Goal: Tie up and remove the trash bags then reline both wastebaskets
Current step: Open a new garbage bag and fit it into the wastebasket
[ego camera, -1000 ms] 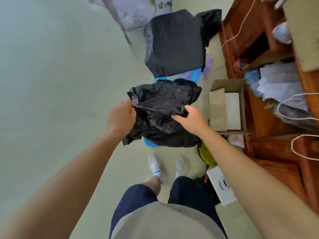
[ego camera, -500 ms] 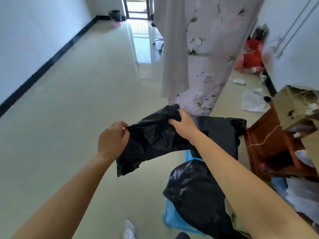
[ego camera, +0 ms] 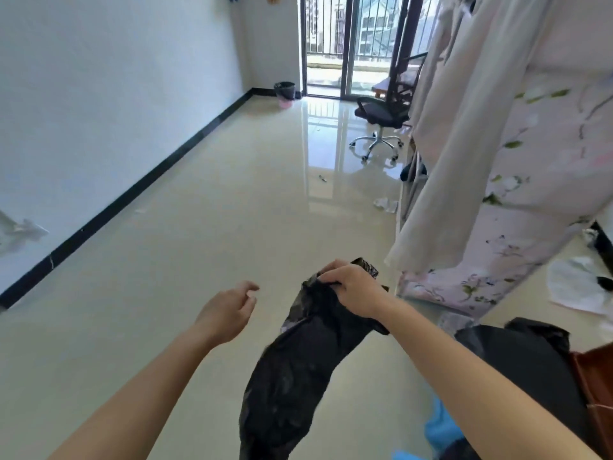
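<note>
Right hand (ego camera: 351, 290) is gripping the black trash bag (ego camera: 298, 376) by its top; left hand (ego camera: 229, 310) is hovering open beside it, probably needing the rim.

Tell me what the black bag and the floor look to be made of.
Black bag, gripped by the right hand: probably thin plastic film, crumpled, limp, faintly shiny. Floor: likely polished tile, cream, glossy; it mirrors the balcony door.
</note>
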A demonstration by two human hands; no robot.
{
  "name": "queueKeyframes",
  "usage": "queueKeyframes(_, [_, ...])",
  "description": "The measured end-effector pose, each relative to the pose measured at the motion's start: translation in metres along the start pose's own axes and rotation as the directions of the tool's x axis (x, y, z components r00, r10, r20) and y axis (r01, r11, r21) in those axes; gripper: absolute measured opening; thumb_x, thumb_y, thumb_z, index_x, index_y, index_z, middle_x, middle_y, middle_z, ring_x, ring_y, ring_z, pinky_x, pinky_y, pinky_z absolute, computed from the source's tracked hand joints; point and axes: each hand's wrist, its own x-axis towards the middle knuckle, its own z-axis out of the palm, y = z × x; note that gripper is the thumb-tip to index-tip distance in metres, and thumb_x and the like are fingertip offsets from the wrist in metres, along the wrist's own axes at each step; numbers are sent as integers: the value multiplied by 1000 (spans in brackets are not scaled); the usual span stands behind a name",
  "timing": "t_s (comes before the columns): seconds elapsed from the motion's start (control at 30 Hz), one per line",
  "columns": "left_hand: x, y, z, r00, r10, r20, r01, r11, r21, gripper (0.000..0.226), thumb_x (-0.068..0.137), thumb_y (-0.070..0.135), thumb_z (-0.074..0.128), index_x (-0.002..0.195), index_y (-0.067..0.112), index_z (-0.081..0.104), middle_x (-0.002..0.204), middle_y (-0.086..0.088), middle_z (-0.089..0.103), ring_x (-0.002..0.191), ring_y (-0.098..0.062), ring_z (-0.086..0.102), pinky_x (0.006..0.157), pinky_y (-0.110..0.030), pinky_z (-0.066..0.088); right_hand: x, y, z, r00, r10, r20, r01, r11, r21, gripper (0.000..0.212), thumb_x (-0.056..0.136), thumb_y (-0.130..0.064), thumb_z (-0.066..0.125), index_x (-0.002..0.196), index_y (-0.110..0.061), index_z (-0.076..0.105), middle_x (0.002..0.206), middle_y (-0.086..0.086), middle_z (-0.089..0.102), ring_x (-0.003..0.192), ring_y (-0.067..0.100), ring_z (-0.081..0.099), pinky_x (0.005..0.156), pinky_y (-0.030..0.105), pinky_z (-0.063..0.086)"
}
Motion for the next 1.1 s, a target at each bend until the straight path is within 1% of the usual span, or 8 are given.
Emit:
queueKeyframes(0.2, [144, 13, -18, 996, 87, 24, -86, 996, -30, 74, 94, 14, 56, 154, 34, 17, 138, -6, 44, 124, -23, 51, 104, -37, 43, 112, 5, -43, 987, -131, 91, 119, 985, 126, 50, 89, 15, 42, 108, -15, 77, 123, -14, 66, 116, 0, 59, 105, 19, 43])
queueKeyframes(0.3, [198, 9, -39, 990, -4, 144, 19, 995, -99, 87, 92, 25, 65, 155, 42, 8, 146, -9, 31, 136, -27, 36, 113, -41, 34, 187, -15, -53, 958, -244, 150, 210, 954, 213, 50, 84, 19, 43, 96, -14, 79, 111, -22, 67, 108, -5, 61, 99, 17, 47])
queueKeyframes(0.37, [209, -3, -57, 965, -79, 249, 162, 929, -332, 76, 92, 30, 66, 152, 44, 22, 150, -6, 31, 140, -25, 34, 113, -39, 36, 234, -44, -53, 933, -321, 165, 285, 935, 208, 42, 83, 18, 48, 89, -11, 79, 107, -18, 63, 103, -2, 62, 94, 16, 47])
queueKeyframes(0.47, [199, -34, -87, 941, -58, 332, 285, 662, -693, 41, 95, 34, 64, 134, 41, 52, 137, 6, 60, 124, -10, 58, 108, -34, 44, 297, -99, -41, 892, -434, 128, 409, 894, 181, 31, 80, 14, 58, 82, -10, 77, 100, -10, 57, 93, 4, 59, 83, 11, 43])
queueKeyframes(0.67, [146, -154, -145, 924, -339, 177, 329, 468, -820, 37, 85, 55, 66, 107, 25, 67, 125, 10, 66, 126, -5, 52, 110, -41, 36, 384, -224, 41, 800, -563, 209, 527, 825, 204, 27, 80, 14, 60, 81, -7, 77, 90, -12, 50, 83, -3, 54, 79, 12, 42])
queueKeyframes(0.8, [100, -254, -177, 875, -482, 48, 256, 377, -890, 24, 96, 28, 63, 120, 24, 60, 127, 7, 67, 123, -12, 58, 102, -40, 45, 415, -317, 132, 726, -617, 304, 568, 787, 241, 31, 82, 11, 62, 77, -16, 76, 85, -12, 51, 79, -5, 54, 78, 11, 43])
queueKeyframes(0.93, [18, -354, -215, 704, -702, -104, 222, 357, -908, 27, 97, 16, 59, 123, 24, 56, 122, 2, 66, 115, -16, 62, 94, -37, 52, 415, -434, 244, 628, -664, 406, 571, 747, 340, 53, 81, 12, 59, 65, -38, 61, 84, -13, 54, 80, -6, 54, 78, 11, 42])
queueKeyframes(1.1, [-117, -446, -248, 276, -937, -212, 182, 268, -946, 20, 100, 20, 51, 118, 21, 57, 116, -3, 65, 108, -20, 62, 89, -38, 54, 373, -556, 371, 430, -755, 495, 543, 654, 526, 50, 81, 14, 58, 63, -33, 60, 81, -9, 57, 74, -3, 56, 72, 12, 42])
